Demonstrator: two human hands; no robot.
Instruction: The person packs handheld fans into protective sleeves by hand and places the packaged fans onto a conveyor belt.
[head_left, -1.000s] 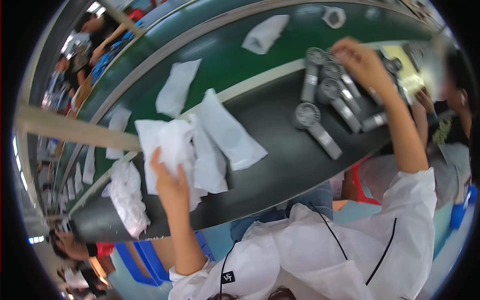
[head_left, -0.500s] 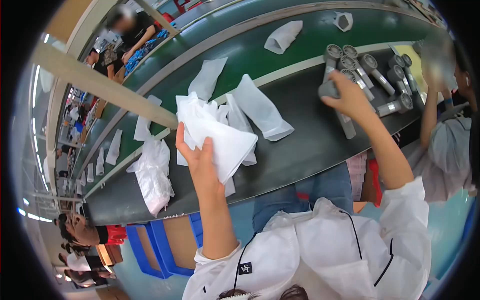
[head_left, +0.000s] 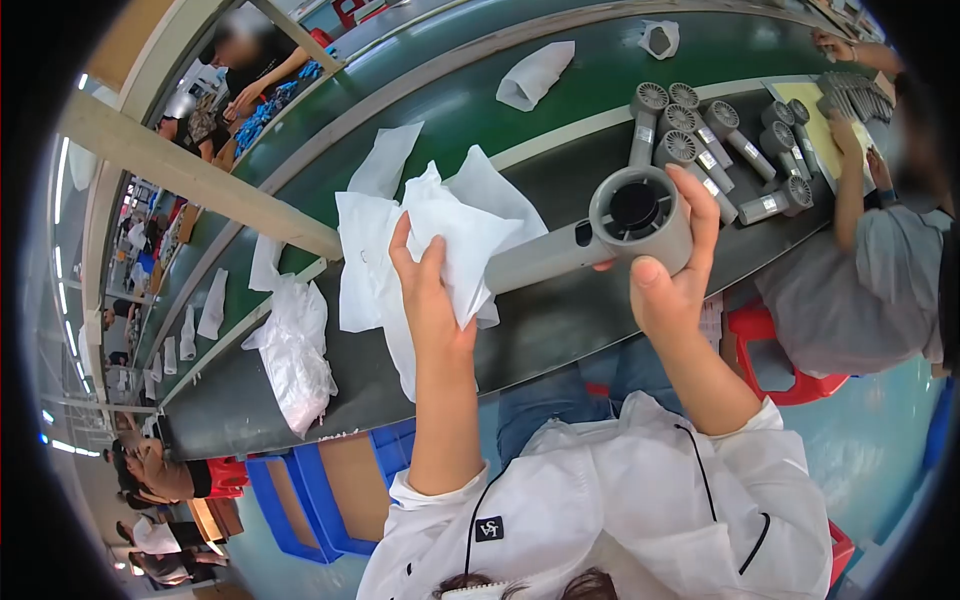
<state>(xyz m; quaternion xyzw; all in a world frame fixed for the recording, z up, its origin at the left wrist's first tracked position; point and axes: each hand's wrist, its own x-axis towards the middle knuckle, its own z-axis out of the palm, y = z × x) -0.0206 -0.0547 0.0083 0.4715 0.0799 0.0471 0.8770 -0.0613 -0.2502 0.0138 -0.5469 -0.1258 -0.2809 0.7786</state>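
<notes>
In my right hand [head_left: 675, 265] is a grey handheld fan [head_left: 545, 258], gripped around its round head. Its handle points left and its end meets the white bag in my other hand; whether the tip is inside the opening I cannot tell. My left hand [head_left: 435, 300] pinches that white translucent bag [head_left: 445, 225] between thumb and fingers. More white bags [head_left: 365, 260] lie just beyond and left of it on the dark bench. Several grey fans [head_left: 690, 150] rest in a group at the right.
A crumpled plastic bag [head_left: 297, 355] lies on the bench's left part. Bagged items [head_left: 537, 75] sit on the green conveyor belt [head_left: 450, 95]. A slanting beam [head_left: 210, 185] stands at left. A co-worker [head_left: 850, 270] sits at right beside stacked grey parts [head_left: 855, 97]. Blue crates [head_left: 330, 490] are below.
My right hand has picked up a fan from the group and brought it left to the bag. My left hand has shifted slightly right. The co-worker's arms have moved down to the bench.
</notes>
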